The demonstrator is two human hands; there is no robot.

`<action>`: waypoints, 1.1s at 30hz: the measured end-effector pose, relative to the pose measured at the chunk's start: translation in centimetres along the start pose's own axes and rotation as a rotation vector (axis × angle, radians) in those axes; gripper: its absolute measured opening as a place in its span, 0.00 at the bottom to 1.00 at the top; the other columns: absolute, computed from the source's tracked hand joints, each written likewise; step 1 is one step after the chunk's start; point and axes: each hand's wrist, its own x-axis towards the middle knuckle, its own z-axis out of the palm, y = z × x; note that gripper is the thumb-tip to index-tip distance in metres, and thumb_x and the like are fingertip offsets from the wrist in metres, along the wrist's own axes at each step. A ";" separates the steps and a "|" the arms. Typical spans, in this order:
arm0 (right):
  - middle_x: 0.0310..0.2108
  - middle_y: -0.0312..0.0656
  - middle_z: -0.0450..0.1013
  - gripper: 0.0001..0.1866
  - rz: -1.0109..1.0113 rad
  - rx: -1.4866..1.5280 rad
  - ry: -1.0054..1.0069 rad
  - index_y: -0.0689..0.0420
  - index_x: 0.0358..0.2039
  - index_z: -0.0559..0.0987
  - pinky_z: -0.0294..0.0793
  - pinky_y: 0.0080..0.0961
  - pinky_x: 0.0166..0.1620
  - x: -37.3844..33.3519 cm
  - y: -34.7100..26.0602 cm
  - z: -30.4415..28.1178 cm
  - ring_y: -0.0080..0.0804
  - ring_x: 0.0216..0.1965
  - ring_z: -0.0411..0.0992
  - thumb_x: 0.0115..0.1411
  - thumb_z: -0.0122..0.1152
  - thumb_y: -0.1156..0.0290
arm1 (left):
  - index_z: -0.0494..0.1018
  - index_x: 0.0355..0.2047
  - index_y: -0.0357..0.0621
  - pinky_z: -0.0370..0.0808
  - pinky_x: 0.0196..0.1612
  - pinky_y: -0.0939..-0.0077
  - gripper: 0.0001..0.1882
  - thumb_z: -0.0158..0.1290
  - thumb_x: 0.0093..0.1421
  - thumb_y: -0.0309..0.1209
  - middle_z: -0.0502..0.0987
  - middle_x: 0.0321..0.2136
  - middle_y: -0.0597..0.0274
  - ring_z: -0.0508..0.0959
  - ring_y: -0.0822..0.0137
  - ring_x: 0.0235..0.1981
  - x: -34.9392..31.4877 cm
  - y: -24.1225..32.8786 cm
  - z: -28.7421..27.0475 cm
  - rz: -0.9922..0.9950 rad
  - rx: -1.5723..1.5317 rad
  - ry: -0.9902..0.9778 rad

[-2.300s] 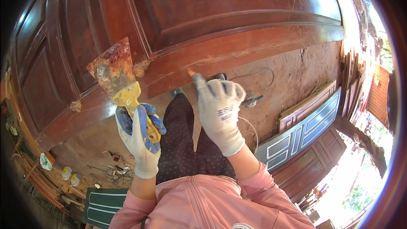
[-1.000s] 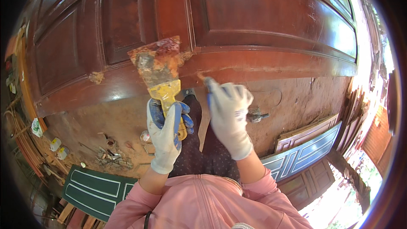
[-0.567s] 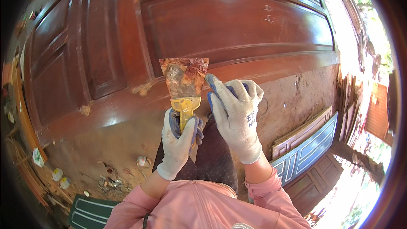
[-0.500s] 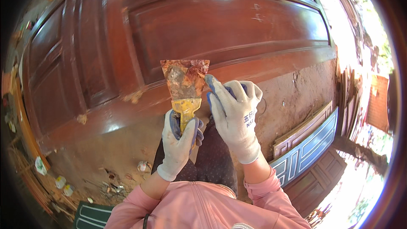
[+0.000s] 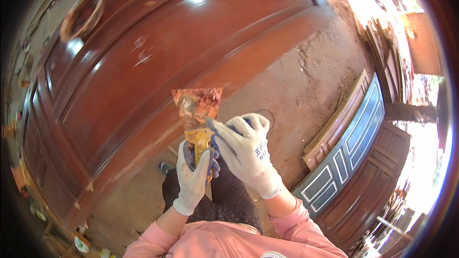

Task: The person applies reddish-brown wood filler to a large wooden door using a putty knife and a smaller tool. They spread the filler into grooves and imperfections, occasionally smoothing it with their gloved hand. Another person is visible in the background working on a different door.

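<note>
Yellow scraper handle (image 5: 199, 137): likely stiff, light; best hold, my left hand (image 5: 194, 174) round it.
Far blade (image 5: 195, 107): likely slippery.
Right hand (image 5: 246, 155): index extended; contents, I cannot tell.

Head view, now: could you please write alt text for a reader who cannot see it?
A gloved left hand holds a yellow-handled scraper, its wide blade smeared reddish-brown, while the gloved right hand has a fingertip at or near the blade. Beyond is a large glossy panelled door; a blue door and brown door are at right.
</note>
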 end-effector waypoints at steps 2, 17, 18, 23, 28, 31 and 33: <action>0.34 0.36 0.72 0.17 0.133 0.183 0.018 0.55 0.49 0.83 0.62 0.37 0.51 0.1 4.4 -2.5 0.36 0.40 0.68 0.58 0.63 0.72 | 0.65 0.50 0.43 0.76 0.24 0.79 0.11 0.50 0.70 0.25 0.77 0.34 0.60 0.78 0.74 0.24 1.8 -1.1 3.8 -0.029 0.006 -0.009; 0.44 0.38 0.78 0.19 0.776 0.996 0.476 0.68 0.54 0.79 0.70 0.18 0.49 2.0 26.8 -16.9 0.22 0.42 0.73 0.63 0.58 0.75 | 0.65 0.47 0.46 0.74 0.22 0.78 0.08 0.50 0.70 0.28 0.77 0.32 0.61 0.77 0.74 0.22 13.1 -3.3 20.5 -0.032 0.051 -0.016; 0.43 0.38 0.79 0.19 0.753 0.968 0.481 0.68 0.54 0.79 0.69 0.18 0.49 3.1 28.3 -17.3 0.21 0.42 0.73 0.63 0.58 0.74 | 0.65 0.47 0.46 0.74 0.22 0.78 0.08 0.50 0.70 0.29 0.77 0.32 0.61 0.77 0.74 0.23 13.9 -3.1 21.3 -0.018 0.053 -0.015; 0.56 0.42 0.75 0.21 0.634 0.919 0.531 0.67 0.58 0.76 0.68 0.22 0.54 8.5 36.3 -17.7 0.23 0.52 0.71 0.66 0.57 0.75 | 0.65 0.47 0.45 0.73 0.22 0.80 0.08 0.50 0.71 0.29 0.76 0.31 0.63 0.76 0.76 0.23 20.4 -3.4 24.9 0.019 0.087 -0.008; 0.47 0.39 0.76 0.19 0.661 0.660 0.434 0.63 0.57 0.78 0.68 0.20 0.51 12.4 45.6 -17.5 0.23 0.47 0.71 0.67 0.55 0.78 | 0.65 0.46 0.46 0.72 0.22 0.82 0.07 0.50 0.71 0.29 0.75 0.31 0.64 0.75 0.78 0.22 25.9 -3.2 29.2 -0.009 0.076 0.047; 0.36 0.42 0.73 0.18 0.587 0.351 0.363 0.56 0.54 0.81 0.69 0.26 0.50 15.1 48.9 -18.0 0.34 0.42 0.71 0.64 0.56 0.79 | 0.65 0.47 0.46 0.73 0.23 0.82 0.07 0.50 0.71 0.29 0.75 0.31 0.63 0.74 0.78 0.22 28.7 -2.6 31.1 -0.028 0.142 0.030; 0.35 0.43 0.74 0.18 0.476 0.090 0.281 0.56 0.52 0.81 0.69 0.31 0.49 15.9 49.7 -17.9 0.39 0.42 0.71 0.62 0.57 0.79 | 0.65 0.47 0.46 0.73 0.23 0.82 0.07 0.49 0.71 0.29 0.75 0.31 0.63 0.74 0.78 0.22 29.4 -3.1 31.4 -0.050 0.160 0.038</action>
